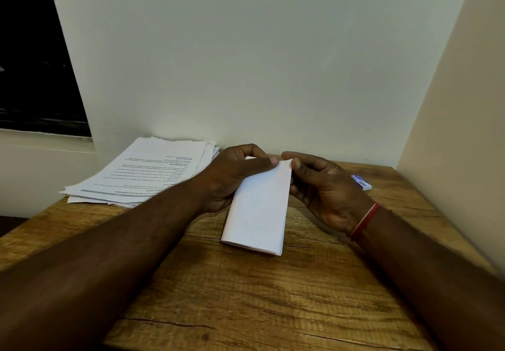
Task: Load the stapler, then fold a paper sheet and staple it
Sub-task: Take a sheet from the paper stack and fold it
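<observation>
Folding step. Left hand (232, 178) and right hand (322, 186) both pinch the far end of the folded white paper sheet (259, 208), which lies between them on the wooden worktop (246, 296). Stapler not visible; a small white-blue box (361, 182) sits beyond the right hand. Next move likely needs the stapler fetched.

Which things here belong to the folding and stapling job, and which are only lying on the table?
Belong to the job:
folded sheet, pinched at its far end by the left hand and the right hand.

Only lying about:
paper stack at the left; small box at the right, perhaps staples, but its label is unreadable.
</observation>
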{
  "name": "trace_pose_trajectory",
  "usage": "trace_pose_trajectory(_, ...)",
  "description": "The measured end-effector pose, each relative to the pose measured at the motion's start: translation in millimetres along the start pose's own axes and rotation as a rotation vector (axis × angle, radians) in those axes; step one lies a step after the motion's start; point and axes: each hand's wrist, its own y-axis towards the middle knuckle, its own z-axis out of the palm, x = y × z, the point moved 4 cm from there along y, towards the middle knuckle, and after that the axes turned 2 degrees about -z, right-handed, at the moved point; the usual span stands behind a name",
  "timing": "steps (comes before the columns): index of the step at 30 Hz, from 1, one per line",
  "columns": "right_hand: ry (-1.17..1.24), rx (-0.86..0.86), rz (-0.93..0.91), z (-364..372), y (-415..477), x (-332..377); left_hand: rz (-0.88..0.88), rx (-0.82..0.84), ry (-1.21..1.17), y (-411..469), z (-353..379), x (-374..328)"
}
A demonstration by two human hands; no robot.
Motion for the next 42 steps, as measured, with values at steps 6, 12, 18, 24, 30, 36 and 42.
trace_pose_trajectory(6,0.009,0.018,-0.004,3,-3,2,-0.051,0.003,-0.044,-1,2,-1)
trace_pose_trajectory(12,0.050,0.018,0.013,3,-2,3,-0.102,0.039,-0.097,-2,4,-3)
trace_pose_trajectory(18,0.074,-0.015,0.003,2,-1,2,-0.124,0.047,-0.134,-4,5,-5)
trace_pose_trajectory(24,-0.017,-0.036,-0.043,-4,3,-1,-0.058,-0.038,-0.062,-1,-4,-7)
trace_pose_trajectory(30,-0.312,-0.103,-0.165,3,-1,2,0.300,-0.297,0.299,-1,-19,-26)
trace_pose_trajectory(36,-0.524,-0.191,-0.314,2,-2,10,0.461,-0.256,0.449,-7,-4,-35)
trace_pose_trajectory(42,-0.352,-0.217,-0.291,-3,3,9,0.401,-0.316,0.362,-1,-7,-24)
